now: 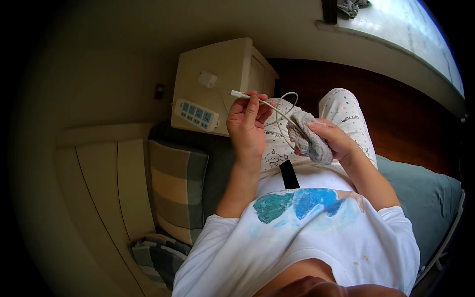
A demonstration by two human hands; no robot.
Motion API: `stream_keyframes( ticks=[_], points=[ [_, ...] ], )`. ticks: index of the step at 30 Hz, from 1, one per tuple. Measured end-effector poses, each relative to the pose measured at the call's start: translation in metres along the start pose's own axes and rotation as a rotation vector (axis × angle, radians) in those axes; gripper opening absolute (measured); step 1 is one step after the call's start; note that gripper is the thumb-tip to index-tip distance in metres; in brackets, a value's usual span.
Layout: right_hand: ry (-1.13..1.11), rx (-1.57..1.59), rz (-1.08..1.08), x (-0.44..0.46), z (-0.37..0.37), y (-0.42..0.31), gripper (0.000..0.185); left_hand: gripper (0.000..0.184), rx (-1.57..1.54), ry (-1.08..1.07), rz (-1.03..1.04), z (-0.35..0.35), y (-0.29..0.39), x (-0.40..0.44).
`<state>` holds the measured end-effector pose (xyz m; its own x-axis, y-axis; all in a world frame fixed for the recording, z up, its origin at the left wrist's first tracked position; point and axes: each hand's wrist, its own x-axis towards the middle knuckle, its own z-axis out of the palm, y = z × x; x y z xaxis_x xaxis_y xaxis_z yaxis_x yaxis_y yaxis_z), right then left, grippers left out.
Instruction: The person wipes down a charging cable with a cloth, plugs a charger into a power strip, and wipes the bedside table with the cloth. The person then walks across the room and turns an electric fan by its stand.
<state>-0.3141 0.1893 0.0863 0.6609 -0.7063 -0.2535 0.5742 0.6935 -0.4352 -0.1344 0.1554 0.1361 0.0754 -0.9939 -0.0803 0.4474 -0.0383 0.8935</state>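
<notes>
Nearest lies your painted white T-shirt (326, 237). Above your printed trousers (346, 116), your left hand (249, 123) pinches a white charging cable (281, 113) behind its plug; your right hand (334, 139) clamps a crumpled grey cloth (310, 141) touching the cable. Beyond, a bedside cabinet (217, 58), contents hidden, bears a power strip (196, 116) and white adapter (207, 79).

White short-sleeved top (297, 247), green (273, 207) and blue patches (312, 202); white trousers (339, 105), coloured dots, lettering (350, 118).

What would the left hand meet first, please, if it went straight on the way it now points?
Most likely the cream cabinet, which lies ahead of the left hand; depth is unclear, though, so the hand might pass above it.
</notes>
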Motion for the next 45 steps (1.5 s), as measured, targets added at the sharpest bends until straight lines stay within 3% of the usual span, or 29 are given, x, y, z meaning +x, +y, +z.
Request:
stream_keyframes(
  ticks=[5, 8, 13, 15, 17, 19, 23, 25, 27, 28, 29, 31, 33, 37, 40, 42, 45],
  points=[
    [0.02, -0.096, -0.066, 0.006, -0.002, -0.004, 0.034, 0.011, 0.018, -0.014, -0.02, 0.002, 0.009, -0.001],
    [0.227, -0.036, -0.173, 0.013, -0.013, -0.009, 0.033, 0.011, 0.028, -0.078, -0.066, -0.001, 0.011, -0.002],
    [0.453, -0.084, -0.212, 0.015, -0.028, -0.03, 0.039, 0.013, -0.272, -0.215, -0.214, -0.005, 0.012, -0.002],
    [0.421, 0.1, -0.293, 0.015, -0.053, -0.034, 0.041, 0.013, -0.294, -0.209, -0.225, -0.004, 0.014, -0.001],
    [0.458, 0.124, -0.46, 0.01, -0.069, -0.036, 0.04, 0.013, -0.316, -0.199, -0.232, -0.005, 0.016, -0.002],
    [0.533, 0.036, -0.453, 0.004, -0.056, -0.041, 0.034, 0.012, -0.23, -0.192, -0.202, -0.003, 0.013, -0.002],
    [0.304, -0.151, -0.322, 0.006, -0.01, -0.038, 0.03, 0.013, -0.135, -0.171, -0.194, 0.01, -0.002, -0.005],
    [0.136, -0.151, -0.329, 0.016, 0.02, -0.031, 0.03, 0.009, -0.058, -0.139, -0.082, 0.021, -0.01, -0.008],
    [0.213, -0.531, -0.431, 0.022, 0.036, -0.023, 0.03, 0.009, -0.039, -0.083, 0.007, 0.025, -0.009, -0.012],
    [0.19, -0.578, -0.349, 0.02, 0.042, -0.025, 0.031, 0.009, 0.116, -0.07, 0.062, 0.024, -0.005, -0.014],
    [0.14, -0.534, -0.391, 0.027, 0.04, -0.019, 0.028, 0.009, 0.272, -0.052, 0.116, 0.023, -0.002, -0.015],
    [0.143, -0.535, -0.224, 0.024, 0.037, -0.021, 0.025, 0.009, 0.285, -0.036, 0.124, 0.025, 0.002, -0.015],
    [0.052, -0.509, -0.162, 0.019, 0.034, -0.017, 0.024, 0.01, 0.381, -0.022, 0.266, 0.023, 0.005, -0.01],
    [-0.078, -0.459, -0.028, 0.001, 0.031, -0.009, 0.026, 0.005, 0.24, 0.055, 0.171, 0.015, 0.018, -0.006],
    [-0.144, -0.521, -0.045, -0.008, 0.02, -0.015, 0.031, 0.006, 0.18, 0.033, 0.155, 0.01, 0.013, -0.004],
    [-0.198, -0.546, -0.02, -0.011, 0.014, -0.014, 0.034, 0.007, 0.131, 0.168, 0.164, 0.008, 0.015, -0.001],
    [-0.118, -0.534, -0.028, -0.011, 0.016, -0.018, 0.035, 0.007, 0.116, 0.119, 0.151, 0.004, 0.015, 0.001]
  ],
)
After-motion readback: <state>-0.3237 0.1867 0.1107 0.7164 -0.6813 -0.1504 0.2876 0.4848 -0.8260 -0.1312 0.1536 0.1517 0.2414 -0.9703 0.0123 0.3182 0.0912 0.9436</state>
